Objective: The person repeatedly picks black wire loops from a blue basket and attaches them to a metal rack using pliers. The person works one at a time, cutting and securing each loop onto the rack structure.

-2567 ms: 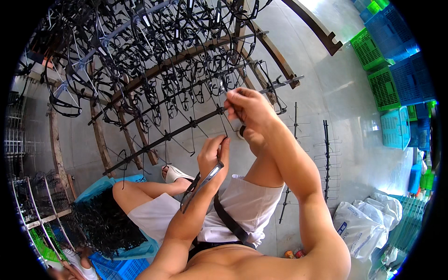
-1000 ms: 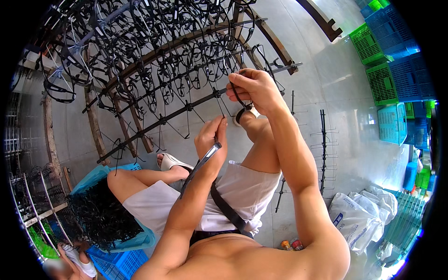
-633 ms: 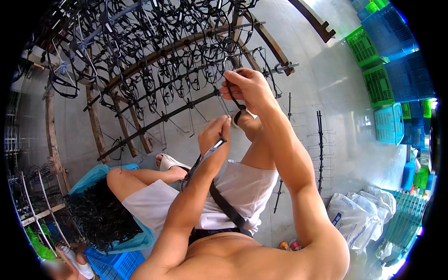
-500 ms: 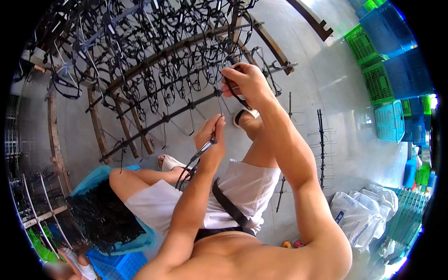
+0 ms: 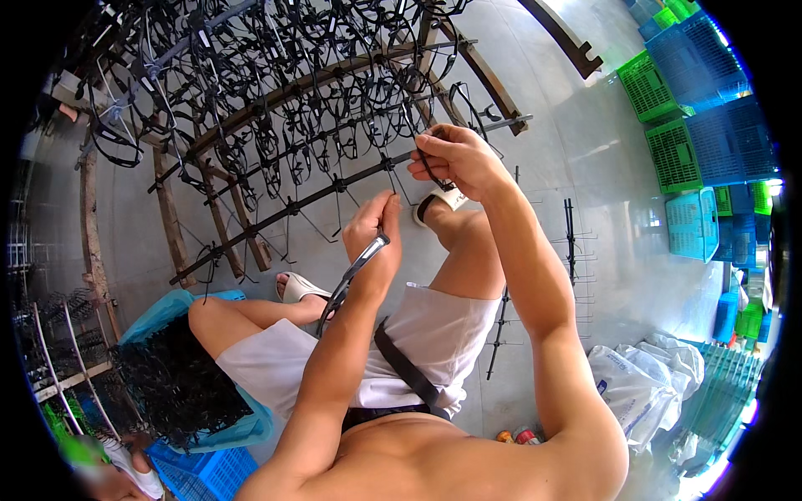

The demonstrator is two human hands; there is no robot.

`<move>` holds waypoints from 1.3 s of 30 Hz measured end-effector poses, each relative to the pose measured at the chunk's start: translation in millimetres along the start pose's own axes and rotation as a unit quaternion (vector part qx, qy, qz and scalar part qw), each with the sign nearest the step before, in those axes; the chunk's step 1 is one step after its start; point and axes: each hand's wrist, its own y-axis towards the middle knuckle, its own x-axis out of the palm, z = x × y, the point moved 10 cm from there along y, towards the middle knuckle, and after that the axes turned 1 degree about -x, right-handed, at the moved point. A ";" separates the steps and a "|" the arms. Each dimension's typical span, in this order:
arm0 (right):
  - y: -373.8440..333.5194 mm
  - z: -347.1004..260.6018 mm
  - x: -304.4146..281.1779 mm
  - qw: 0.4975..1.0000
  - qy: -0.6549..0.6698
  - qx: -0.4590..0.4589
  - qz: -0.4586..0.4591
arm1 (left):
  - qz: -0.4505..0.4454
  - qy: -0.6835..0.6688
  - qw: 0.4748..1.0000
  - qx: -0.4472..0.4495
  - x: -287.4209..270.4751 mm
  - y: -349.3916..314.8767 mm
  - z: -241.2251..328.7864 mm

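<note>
My left hand (image 5: 372,227) is closed just below a hooked bar (image 5: 338,184), its fingertips at a thin wire hook. A glossy black eyeglass frame (image 5: 355,263) hangs from this hand along the wrist. My right hand (image 5: 461,159), to the right of the bar, pinches another thin black eyeglass frame (image 5: 428,169), partly hidden by the fingers. Beyond both hands, many similar black frames (image 5: 351,138) hang in rows on a rack.
Wooden rack posts (image 5: 171,221) stand at the left. A blue-lined crate of black pieces (image 5: 188,380) sits by my left knee. Spare hooked rods (image 5: 571,230) lie on the floor to the right, near white plastic bags (image 5: 639,384). Green and blue crates (image 5: 672,154) are stacked far right.
My right hand has moved a little down and to the right with its eyeglass frame. My left hand has shifted slightly upward, still closed.
</note>
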 end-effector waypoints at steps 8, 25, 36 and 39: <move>0.6 -4.2 -1.2 1.000 0.011 -0.007 0.015 | -0.019 0.023 0.999 0.012 3.0 -5.4 4.8; -133.9 11.2 104.8 0.913 -0.241 -0.301 -0.133 | -0.111 -0.157 0.980 0.054 -74.7 -39.7 45.5; -160.9 84.3 161.6 0.857 0.449 0.127 -0.217 | -0.018 0.092 0.950 0.298 -93.2 -85.0 77.9; -156.7 88.8 158.8 0.839 0.483 0.081 -0.237 | -0.014 -0.013 0.969 0.248 -98.5 -81.2 70.3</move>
